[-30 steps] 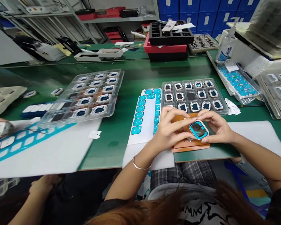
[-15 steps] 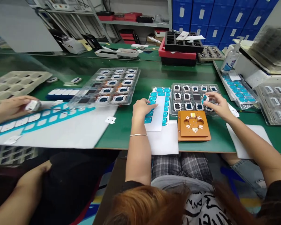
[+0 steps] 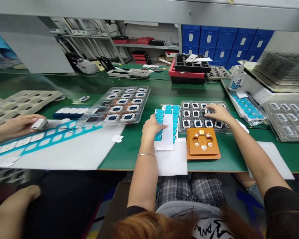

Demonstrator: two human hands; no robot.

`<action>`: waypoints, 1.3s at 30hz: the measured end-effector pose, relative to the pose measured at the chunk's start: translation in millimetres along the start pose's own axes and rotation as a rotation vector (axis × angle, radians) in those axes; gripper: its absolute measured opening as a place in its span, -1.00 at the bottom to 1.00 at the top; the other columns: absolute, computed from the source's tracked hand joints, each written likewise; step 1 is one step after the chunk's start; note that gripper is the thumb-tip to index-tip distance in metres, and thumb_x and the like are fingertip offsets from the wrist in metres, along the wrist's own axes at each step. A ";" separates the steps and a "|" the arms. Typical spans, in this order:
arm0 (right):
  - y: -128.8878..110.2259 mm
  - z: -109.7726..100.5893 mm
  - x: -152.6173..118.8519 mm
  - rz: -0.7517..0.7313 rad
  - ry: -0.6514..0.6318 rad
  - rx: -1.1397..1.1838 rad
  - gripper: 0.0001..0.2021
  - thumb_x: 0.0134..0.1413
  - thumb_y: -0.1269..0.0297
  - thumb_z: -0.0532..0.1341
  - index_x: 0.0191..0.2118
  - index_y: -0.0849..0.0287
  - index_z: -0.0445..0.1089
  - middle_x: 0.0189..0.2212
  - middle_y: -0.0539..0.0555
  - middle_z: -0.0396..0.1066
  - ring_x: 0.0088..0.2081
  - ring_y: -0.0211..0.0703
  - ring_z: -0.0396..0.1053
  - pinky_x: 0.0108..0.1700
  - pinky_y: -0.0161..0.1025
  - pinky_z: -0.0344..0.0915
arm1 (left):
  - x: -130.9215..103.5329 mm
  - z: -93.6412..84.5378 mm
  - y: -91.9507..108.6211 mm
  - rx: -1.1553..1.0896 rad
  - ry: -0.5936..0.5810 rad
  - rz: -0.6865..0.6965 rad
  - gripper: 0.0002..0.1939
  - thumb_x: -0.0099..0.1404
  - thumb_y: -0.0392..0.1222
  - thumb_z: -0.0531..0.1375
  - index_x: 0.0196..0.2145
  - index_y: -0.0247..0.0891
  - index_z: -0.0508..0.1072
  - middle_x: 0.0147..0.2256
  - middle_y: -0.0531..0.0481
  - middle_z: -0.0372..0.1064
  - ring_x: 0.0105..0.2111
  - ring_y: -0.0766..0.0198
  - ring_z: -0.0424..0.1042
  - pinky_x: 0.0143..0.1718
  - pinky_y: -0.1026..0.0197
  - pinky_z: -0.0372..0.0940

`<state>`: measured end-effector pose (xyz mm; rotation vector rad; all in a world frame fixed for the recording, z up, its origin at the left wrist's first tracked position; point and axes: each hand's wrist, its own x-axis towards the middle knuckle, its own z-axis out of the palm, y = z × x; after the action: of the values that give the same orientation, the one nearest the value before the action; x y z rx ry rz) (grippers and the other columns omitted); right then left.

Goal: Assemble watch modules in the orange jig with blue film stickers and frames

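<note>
My left hand (image 3: 151,127) is closed on a sheet of teal stickers (image 3: 159,115), its thumb lying across the white backing. Another teal sticker sheet (image 3: 175,124) lies partly beneath it. My right hand (image 3: 218,113) is over a clear plastic tray (image 3: 181,124) of small white-framed parts with dark centres. Its fingertips are pinched at a middle-row slot, around a white-framed part that they mostly hide. In front of the tray sits an orange fixture block (image 3: 203,143) with a shaped recess and small white pads.
A co-worker's hand (image 3: 20,127) at left holds a white device (image 3: 39,124) over a long sticker strip. Another clear tray (image 3: 144,109) stands between us. White foam sheets (image 3: 178,164) lie along the front edge. Stacked trays (image 3: 281,71) and a pump bottle (image 3: 237,78) are at right.
My right hand has moved left and inward over the tray, carrying the white part with teal film from the right side to a middle slot. My left hand stays on the sheet. The camera has tilted up.
</note>
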<state>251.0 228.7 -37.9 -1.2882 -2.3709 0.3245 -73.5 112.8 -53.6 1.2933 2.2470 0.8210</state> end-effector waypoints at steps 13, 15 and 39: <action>-74.8 5.5 -50.2 -0.149 -0.145 0.901 -0.12 -0.05 -0.12 0.39 0.31 -0.16 -0.06 0.19 0.16 0.22 0.08 0.07 0.34 -0.05 -0.01 0.45 | -35.2 16.8 31.2 -0.757 -0.198 0.716 -0.34 0.19 0.14 0.32 0.20 -0.07 0.36 0.26 -0.07 0.22 0.25 -0.01 0.25 0.22 0.05 0.27; -87.3 15.3 -55.6 -0.171 -0.157 0.967 -0.06 -0.15 -0.01 0.47 0.28 -0.20 -0.06 0.15 0.13 0.18 -0.04 0.00 0.41 -0.11 -0.05 0.47 | -38.0 19.1 31.5 -0.749 -0.333 0.777 -0.11 0.12 0.11 0.39 0.33 0.05 0.15 0.37 -0.02 0.00 0.33 -0.07 0.11 0.25 0.03 0.25; -38.8 17.4 -39.3 -0.288 0.421 -0.043 -0.70 0.36 0.18 0.01 -0.15 0.09 0.49 -0.11 0.14 0.51 -0.06 0.09 0.34 0.01 0.09 0.20 | -41.6 31.7 37.8 -0.823 -0.274 0.529 -0.02 0.03 0.22 0.41 0.32 0.06 0.13 0.24 -0.11 0.17 -0.10 0.02 0.49 -0.30 0.09 0.52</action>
<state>233.1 174.5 -47.8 -0.9047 -2.1615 -0.0804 -10.4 100.2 -49.0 1.4368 1.1256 1.4392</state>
